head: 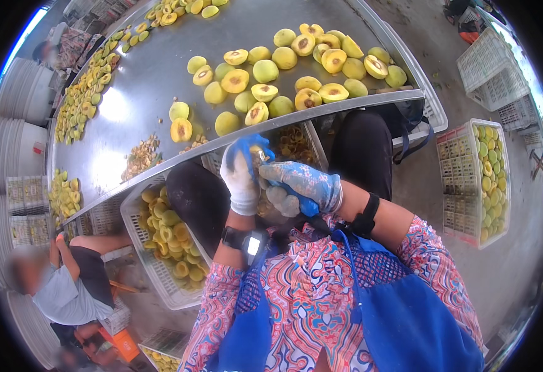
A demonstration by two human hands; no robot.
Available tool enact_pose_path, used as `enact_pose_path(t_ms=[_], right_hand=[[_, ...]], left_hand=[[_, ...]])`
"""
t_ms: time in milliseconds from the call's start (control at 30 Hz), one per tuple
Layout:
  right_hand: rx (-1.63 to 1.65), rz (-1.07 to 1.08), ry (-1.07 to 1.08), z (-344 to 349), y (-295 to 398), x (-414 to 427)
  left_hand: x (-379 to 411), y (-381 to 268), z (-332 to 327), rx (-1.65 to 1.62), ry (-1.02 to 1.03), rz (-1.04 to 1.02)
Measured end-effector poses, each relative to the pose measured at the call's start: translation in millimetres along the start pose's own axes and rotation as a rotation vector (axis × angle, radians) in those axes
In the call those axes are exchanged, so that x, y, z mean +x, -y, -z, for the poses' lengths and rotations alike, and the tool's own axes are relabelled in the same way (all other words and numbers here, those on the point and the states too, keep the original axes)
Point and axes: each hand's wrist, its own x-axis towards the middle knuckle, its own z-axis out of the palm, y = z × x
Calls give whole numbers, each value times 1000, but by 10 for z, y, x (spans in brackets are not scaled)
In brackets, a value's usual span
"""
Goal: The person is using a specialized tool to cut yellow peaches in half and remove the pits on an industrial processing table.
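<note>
In front of my chest, just below the table's near edge, my two gloved hands meet. My left hand (242, 174), in a white and blue glove, is closed around a piece of yellow stone fruit (255, 149), mostly hidden by the fingers. My right hand (301, 185), in a worn blue patterned glove, grips a blue-handled tool (308, 206). Its metal end shows beside the fruit; the exact kind cannot be told. Beyond the hands, several halved green-yellow stone fruits (235, 81) lie on the metal table (160, 60), some with brown pits showing.
Fruit pits (141, 158) lie piled near the table's raised rim (276, 128). A crate of pitted halves (178, 246) stands left of my legs, a fruit-filled crate (474, 181) on the right floor. A crate with brown scraps (295, 144) sits under the table. A person (73, 279) sits at left.
</note>
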Motion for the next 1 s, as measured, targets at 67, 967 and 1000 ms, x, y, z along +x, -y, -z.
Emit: enact_pose_path(t_ms=[67, 967, 1000], right_hand=[[121, -29, 79, 40, -16, 27], [-1594, 221, -513, 529, -57, 31], [-1502, 239, -491, 439, -54, -27]], left_hand=[[-6, 0, -40, -44, -3, 21], [44, -321, 213, -440, -172, 271], [5, -330, 209, -529, -164, 307]])
